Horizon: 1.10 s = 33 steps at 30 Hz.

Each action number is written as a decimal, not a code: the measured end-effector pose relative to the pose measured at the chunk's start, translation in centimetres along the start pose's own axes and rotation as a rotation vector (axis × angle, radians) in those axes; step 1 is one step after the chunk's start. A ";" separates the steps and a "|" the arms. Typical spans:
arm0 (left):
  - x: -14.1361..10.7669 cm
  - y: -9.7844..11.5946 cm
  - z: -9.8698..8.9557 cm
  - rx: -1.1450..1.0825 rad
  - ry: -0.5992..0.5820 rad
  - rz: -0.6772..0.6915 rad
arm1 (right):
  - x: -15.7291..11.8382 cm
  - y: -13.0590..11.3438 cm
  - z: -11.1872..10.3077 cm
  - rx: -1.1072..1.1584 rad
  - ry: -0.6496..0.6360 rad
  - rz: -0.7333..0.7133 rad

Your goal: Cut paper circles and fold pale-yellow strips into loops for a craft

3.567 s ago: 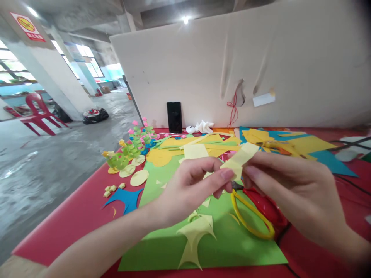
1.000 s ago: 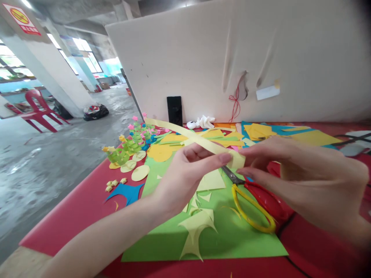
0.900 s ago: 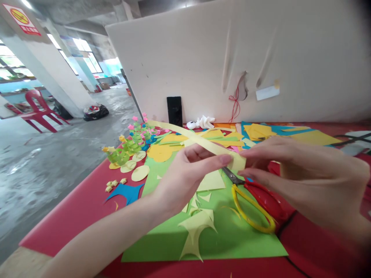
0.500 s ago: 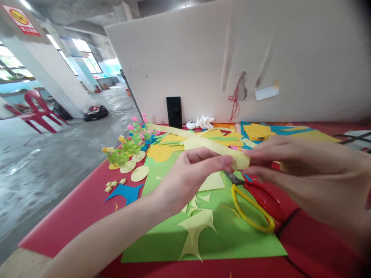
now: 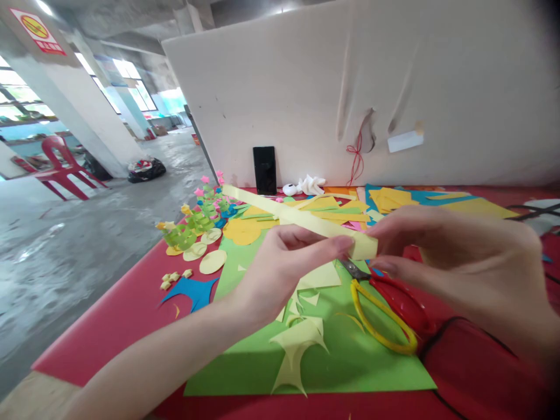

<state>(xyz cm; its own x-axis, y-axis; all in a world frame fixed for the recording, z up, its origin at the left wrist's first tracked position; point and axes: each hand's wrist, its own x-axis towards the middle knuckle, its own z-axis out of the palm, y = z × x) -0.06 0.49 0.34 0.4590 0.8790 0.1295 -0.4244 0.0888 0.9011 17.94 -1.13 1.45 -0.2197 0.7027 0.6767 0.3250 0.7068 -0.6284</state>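
Observation:
A long pale-yellow paper strip (image 5: 297, 219) slants across the middle of the view, its far end rising to the left. My left hand (image 5: 289, 268) pinches it near its right end, thumb on top. At that same end are the curved fingers of my right hand (image 5: 455, 262), index finger and thumb touching the strip's edge. Below the hands lie scissors (image 5: 385, 324) with one yellow and one red handle, blades partly hidden by my left hand. They rest on a green paper sheet (image 5: 350, 373), among pale-yellow paper offcuts (image 5: 295, 347).
Pale paper circles (image 5: 213, 262), small folded paper stars (image 5: 170, 280) and a blue offcut (image 5: 192, 291) lie at left. Behind them stand paper decorations (image 5: 192, 221). Yellow paper pieces (image 5: 240, 231) and a black phone (image 5: 265, 170) are at the back, against a white panel (image 5: 306, 105).
My right hand has shifted slightly at the strip's end, its index finger and thumb now farther apart. My left hand keeps its pinch. The view has moved slightly.

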 end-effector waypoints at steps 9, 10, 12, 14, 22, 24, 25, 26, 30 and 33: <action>-0.4 0.1 0.1 0.266 0.036 0.133 | 0.1 -0.8 0.1 -0.082 -0.098 0.098; -0.5 0.2 0.1 0.302 0.031 0.153 | 0.1 -0.8 0.0 -0.071 -0.122 0.100; -0.6 0.3 0.2 0.358 0.024 0.176 | 0.0 -0.7 -0.2 -0.038 -0.160 0.103; -0.6 0.4 0.2 0.387 0.021 0.170 | 0.0 -0.5 -0.3 -0.002 -0.173 0.126; -0.5 0.3 0.1 0.368 -0.004 0.163 | -0.6 0.6 -0.1 0.259 -0.065 0.320; -0.4 0.3 0.2 0.361 0.017 0.163 | -0.7 0.5 0.0 0.267 -0.063 0.326; -0.4 0.3 0.2 0.361 0.034 0.160 | -0.6 0.3 0.1 0.261 -0.065 0.328; -0.3 0.3 0.2 0.363 0.055 0.156 | -0.6 0.2 0.2 0.251 -0.071 0.334; -0.1 0.2 0.1 0.381 0.111 0.117 | -0.1 -0.1 0.4 0.233 -0.105 0.357; 0.1 0.1 -0.1 0.375 0.111 0.073 | 0.2 0.0 0.5 0.197 -0.139 0.336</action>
<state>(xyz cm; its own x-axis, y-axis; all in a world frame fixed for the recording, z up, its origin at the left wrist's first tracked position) -0.13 0.59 0.40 0.3423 0.9238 0.1715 -0.1291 -0.1346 0.9825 17.46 -0.98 1.43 -0.2581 0.8920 0.3711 0.2208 0.4284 -0.8762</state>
